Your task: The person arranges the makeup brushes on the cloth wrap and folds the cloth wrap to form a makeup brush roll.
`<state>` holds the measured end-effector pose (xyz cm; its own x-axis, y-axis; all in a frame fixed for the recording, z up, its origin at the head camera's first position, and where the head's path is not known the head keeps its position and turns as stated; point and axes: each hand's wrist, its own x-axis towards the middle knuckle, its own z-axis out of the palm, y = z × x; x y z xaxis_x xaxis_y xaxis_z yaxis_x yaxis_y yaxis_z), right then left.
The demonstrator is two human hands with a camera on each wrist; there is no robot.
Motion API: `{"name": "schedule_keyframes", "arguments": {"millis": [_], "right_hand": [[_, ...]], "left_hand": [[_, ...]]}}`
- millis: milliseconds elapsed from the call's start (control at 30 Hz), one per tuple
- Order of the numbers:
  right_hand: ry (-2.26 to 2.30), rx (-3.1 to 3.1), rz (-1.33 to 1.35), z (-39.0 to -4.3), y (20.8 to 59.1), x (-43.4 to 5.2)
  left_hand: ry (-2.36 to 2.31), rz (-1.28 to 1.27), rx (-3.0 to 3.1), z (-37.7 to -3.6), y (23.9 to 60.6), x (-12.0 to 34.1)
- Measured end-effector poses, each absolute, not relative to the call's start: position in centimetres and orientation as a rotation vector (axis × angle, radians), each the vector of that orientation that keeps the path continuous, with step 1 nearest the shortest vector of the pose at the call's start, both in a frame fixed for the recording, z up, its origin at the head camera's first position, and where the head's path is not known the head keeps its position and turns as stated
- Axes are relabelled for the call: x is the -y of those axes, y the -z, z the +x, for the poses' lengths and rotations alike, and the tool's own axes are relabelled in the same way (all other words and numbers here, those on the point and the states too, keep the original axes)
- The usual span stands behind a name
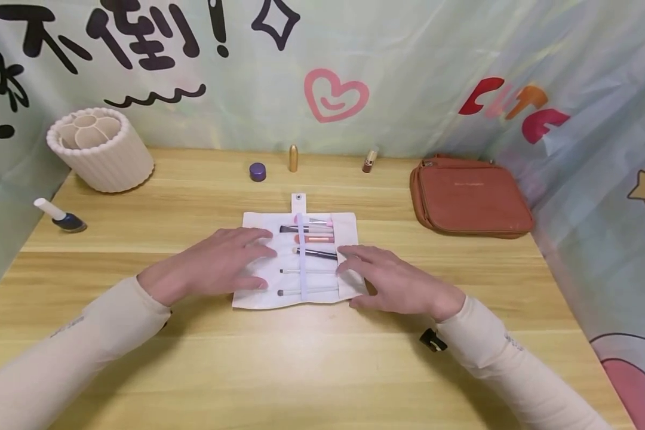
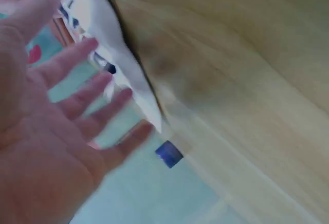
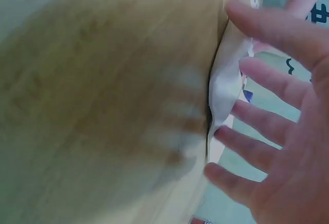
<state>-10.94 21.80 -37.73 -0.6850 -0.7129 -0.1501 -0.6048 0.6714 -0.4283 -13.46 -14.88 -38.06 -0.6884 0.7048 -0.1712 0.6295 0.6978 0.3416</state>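
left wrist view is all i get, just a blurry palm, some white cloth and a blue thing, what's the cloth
Observer: It is a white brush roll, laid open flat on the wooden table, with several makeup brushes under an elastic band.
Operator: where's the other hand
Observer: The right hand lies with straight fingers on the roll's right edge; the left hand lies flat on its left side.
Operator: and the blue thing
Observer: A small purple jar standing behind the roll, next to a gold tube.
Operator: anything else on the table
Observer: A brown pouch at the right, a ribbed cream holder at the far left.
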Motion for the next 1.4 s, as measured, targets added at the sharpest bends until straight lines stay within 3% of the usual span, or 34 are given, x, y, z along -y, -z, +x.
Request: {"name": "schedule_keyframes", "arguments": {"millis": [300,767,1400], "right_hand": [[0.586,-2.71,-1.085,-11.4,37.9,-21.6],[0.712,-2.716,-0.786,-13.2,38.2,-21.3],[0.683,-2.686,-0.698,-14.4,38.7,-20.8]], "left_hand": [[-0.35,1.174,-2.504,-10.9,36.8,14.6],[-0.629,0.914,-2.566,-13.8,38.2,15.4],[-0.532,0.935,-2.651,-14.3,38.8,14.7]]}}
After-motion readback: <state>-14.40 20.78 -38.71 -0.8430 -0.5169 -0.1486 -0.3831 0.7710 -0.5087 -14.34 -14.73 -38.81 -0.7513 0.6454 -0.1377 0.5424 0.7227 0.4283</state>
